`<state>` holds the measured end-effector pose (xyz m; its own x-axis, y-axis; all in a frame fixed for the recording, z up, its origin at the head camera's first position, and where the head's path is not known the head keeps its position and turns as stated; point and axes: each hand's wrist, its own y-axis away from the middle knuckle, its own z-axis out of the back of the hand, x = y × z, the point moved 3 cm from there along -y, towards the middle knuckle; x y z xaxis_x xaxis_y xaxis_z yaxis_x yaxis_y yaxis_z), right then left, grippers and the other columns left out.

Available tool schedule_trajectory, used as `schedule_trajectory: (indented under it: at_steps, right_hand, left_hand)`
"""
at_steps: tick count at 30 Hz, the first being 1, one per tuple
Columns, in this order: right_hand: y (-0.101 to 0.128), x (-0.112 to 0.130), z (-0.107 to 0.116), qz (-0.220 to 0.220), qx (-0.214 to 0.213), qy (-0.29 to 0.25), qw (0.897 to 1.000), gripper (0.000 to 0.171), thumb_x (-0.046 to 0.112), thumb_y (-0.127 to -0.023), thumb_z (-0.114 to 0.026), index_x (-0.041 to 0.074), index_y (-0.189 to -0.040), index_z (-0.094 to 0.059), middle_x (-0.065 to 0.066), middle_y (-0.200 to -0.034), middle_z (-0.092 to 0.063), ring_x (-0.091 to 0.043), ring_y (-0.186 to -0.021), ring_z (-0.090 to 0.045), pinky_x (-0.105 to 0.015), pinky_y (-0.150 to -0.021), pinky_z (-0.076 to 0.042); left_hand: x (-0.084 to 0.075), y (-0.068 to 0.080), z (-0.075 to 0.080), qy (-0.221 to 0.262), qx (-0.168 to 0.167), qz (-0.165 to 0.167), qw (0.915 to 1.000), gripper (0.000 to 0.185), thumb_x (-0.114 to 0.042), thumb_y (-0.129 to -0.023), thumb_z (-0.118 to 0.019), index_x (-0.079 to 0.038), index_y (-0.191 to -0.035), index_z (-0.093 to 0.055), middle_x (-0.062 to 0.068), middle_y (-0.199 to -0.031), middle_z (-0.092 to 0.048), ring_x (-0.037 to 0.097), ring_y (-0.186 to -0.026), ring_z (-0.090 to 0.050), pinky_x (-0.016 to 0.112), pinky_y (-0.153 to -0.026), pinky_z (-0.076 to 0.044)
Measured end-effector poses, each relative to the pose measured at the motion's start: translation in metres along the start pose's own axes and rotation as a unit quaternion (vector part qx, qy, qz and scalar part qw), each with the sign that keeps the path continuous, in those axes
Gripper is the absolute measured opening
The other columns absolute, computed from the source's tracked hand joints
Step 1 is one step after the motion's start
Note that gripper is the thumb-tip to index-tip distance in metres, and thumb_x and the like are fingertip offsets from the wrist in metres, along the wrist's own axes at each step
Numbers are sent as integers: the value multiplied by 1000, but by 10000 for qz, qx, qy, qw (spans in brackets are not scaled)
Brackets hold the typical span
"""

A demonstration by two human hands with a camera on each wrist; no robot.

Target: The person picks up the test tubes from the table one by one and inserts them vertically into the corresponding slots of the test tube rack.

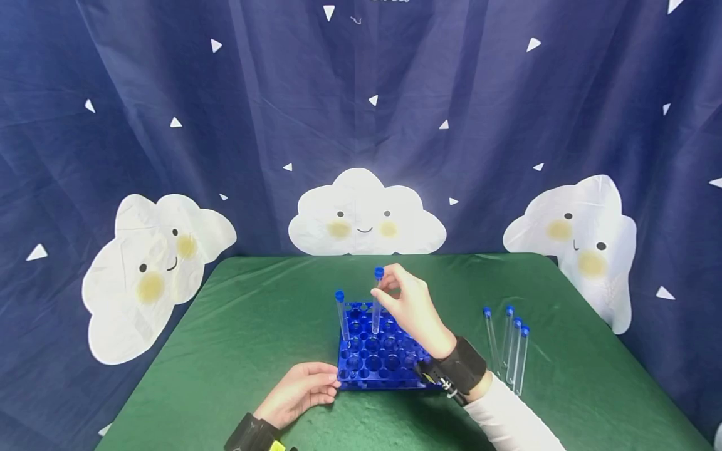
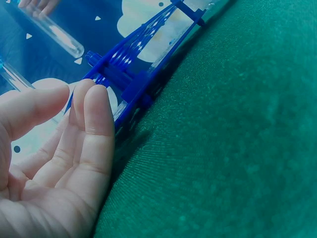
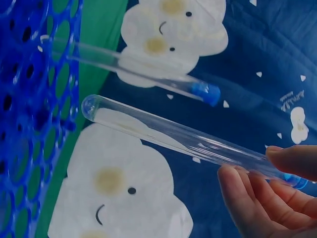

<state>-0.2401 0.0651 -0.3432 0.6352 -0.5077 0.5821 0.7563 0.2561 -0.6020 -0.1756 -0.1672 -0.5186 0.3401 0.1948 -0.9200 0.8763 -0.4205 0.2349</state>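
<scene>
Spreading beneath the blue rack (image 1: 372,379) is a green cloth (image 1: 225,326); the left hand (image 1: 304,387) pinches the rack's near left corner, the right hand (image 1: 410,304) pinches a clear, empty-looking tube (image 1: 376,314) near its cap (image 1: 379,272) above the rack, one capped tube (image 1: 343,321) stands in the rack's left side, four loose tubes (image 1: 513,351), seemingly empty, lie right of it, and lettering (image 3: 292,100) behind it is too small to read

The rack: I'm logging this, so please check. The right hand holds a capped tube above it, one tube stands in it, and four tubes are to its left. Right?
One slip: the four tubes are to the right of the rack, as the head view shows. Otherwise, the right hand does hold a tube above it.
</scene>
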Motion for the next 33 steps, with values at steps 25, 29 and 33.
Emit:
schedule_trajectory:
  at_steps: [25, 29, 33]
  right_hand:
    - [12, -18, -46, -297, 427, -273, 9983, 26, 6, -83, -75, 9, -99, -54, -3, -85, -67, -17, -80, -66, -27, -66, -57]
    - [14, -21, -51, -344, 564, -175, 9977, 26, 5, -83, -74, 9, -100, -55, -3, -85, -67, -17, -80, -66, -23, -65, -54]
    - [17, -24, -55, -409, 686, -151, 9967, 27, 5, -83, -74, 7, -102, -55, -2, -85, -67, -16, -80, -66, -23, -67, -55]
  left_hand:
    - [0, 0, 0, -89, -60, 4, 9999, 23, -8, -96, -57, 1, -116, -60, 0, -92, -71, 9, -79, -68, 25, -77, -59]
    - [0, 1, 0, -47, -16, 3, 10000, 22, -9, -96, -57, 1, -116, -60, 0, -91, -71, 9, -79, -68, 25, -76, -60]
    - [-1, 1, -2, -6, -45, 26, 10000, 23, -10, -96, -58, 2, -116, -60, 1, -91, -71, 9, -78, -68, 25, -75, -60]
